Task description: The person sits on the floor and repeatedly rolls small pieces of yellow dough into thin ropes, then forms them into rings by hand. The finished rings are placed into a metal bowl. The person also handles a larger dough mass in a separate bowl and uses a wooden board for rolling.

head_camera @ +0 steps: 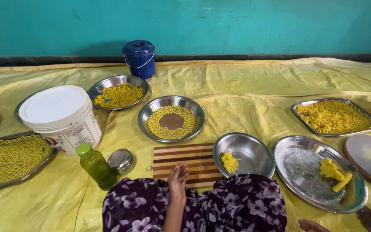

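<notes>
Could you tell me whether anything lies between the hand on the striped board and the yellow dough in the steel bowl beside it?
Nothing visible does. The hand rests on the striped board; the yellow dough lies in the steel bowl just beyond the board's edge, with only the bowl's low rim between.

This looks like a home room used for making food by hand, worked on the floor. A yellow plastic sheet point(245, 90) covers the floor up to a plain teal wall point(237, 23). Spread over it are steel plates of small yellow dough rings point(171, 112), a striped wooden board point(194, 159), a white lidded bucket point(61, 116) and a blue lidded pail point(139, 58). It may be a small home business; the view cannot settle that.
</notes>
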